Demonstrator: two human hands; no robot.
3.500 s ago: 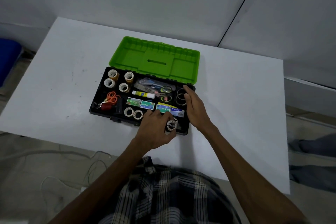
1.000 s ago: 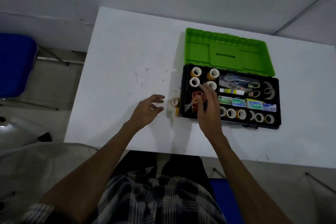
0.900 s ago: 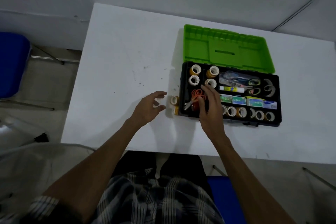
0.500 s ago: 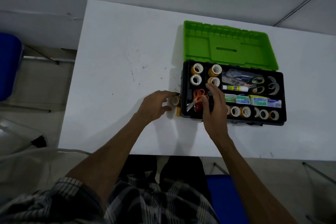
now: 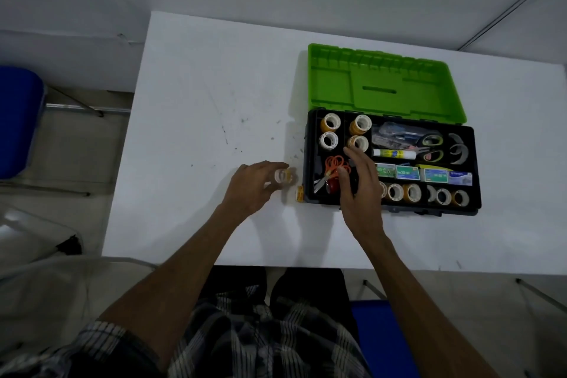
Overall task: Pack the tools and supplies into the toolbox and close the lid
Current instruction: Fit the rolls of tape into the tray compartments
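Judging by how full the toolbox point(image 5: 391, 209) is, the packing looks nearly finished: tape rolls point(image 5: 329, 131) stand in the far-left compartments and along the near row, the orange-handled scissors point(image 5: 333, 169) lie at the near left, and a glue stick point(image 5: 394, 154), green-handled scissors point(image 5: 429, 147) and small staple boxes point(image 5: 406, 172) fill the middle. The green lid point(image 5: 382, 83) lies folded back flat on the bench point(image 5: 199, 120), so closing it is not yet done. Two items are outside the box. The left hand point(image 5: 250, 187) has its fingers curled round a small tape roll point(image 5: 283, 176), pinching it just left of the toolbox wall; whether the roll is touching the bench is hard to tell. A second small yellowish roll point(image 5: 299, 193) sits on the bench right against the box's near-left corner. The right hand point(image 5: 357, 184) hovers over the near-left compartment with fingers spread and relaxed, gripping nothing, its fingertips beside the orange scissors. What appears left: drop in these two rolls, then swing the lid over and latch it.
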